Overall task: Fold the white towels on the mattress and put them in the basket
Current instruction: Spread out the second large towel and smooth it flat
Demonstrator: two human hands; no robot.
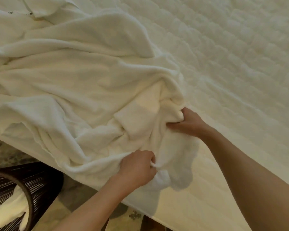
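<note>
While a heap of white towels (77,90) sprawls over the left of the quilted mattress (232,55), the left hand (137,167) grips its near edge and the right hand (188,122) clutches a bunched fold just beyond. A dark woven basket (40,180) (white cloth already inside) stands on the floor at the near left.

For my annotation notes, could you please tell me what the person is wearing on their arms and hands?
Nothing: the left hand and right hand are bare, without gloves or a watch; the left forearm and right forearm are uncovered, no sleeve in view.

Bedroom, quilted mattress (232,55), dark wicker basket (40,184), patterned floor (5,154)
</note>
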